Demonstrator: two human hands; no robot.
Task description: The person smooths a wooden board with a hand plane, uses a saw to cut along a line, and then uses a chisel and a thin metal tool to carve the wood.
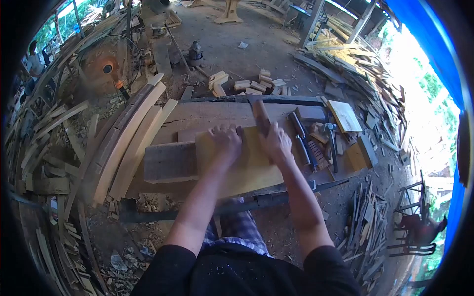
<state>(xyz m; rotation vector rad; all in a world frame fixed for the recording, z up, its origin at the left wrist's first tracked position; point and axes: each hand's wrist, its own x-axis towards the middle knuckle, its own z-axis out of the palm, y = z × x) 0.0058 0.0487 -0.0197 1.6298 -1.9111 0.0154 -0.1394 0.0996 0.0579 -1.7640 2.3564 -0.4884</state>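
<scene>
Yellow wood fills the middle of your bench: the yellow board (pixel 247 170) lies flat on the workbench (pixel 207 112), straight ahead of you, and both your hands are at its far edge. Your left hand (pixel 226 141) presses down on the board's far left part, not gripping anything, with the fingers bunched close together. Your right hand (pixel 276 144) is closed around the lower end of a wooden-handled tool (pixel 260 116), whose handle runs away from you and ends in a dark head near the bench's far edge.

The board's left edge touches or overlaps a grey plank (pixel 168 163); I cannot tell which. Its near edge runs close to the bench's near rim, just above your knees. Its right edge is crowded: a pair of chisels (pixel 298 134) lies just beside your right hand, and a hammer (pixel 330 134) sits a little further right among offcuts. A pale square panel (pixel 344 116) rests at the far right corner.

Bare bench top shows beyond your left hand, which is the freest room on the surface. To the left, long curved planks (pixel 133 133) lean along the bench side. A fan (pixel 106 66) stands well beyond them, and small wood blocks (pixel 256 84) lie on the ground past the far edge.
</scene>
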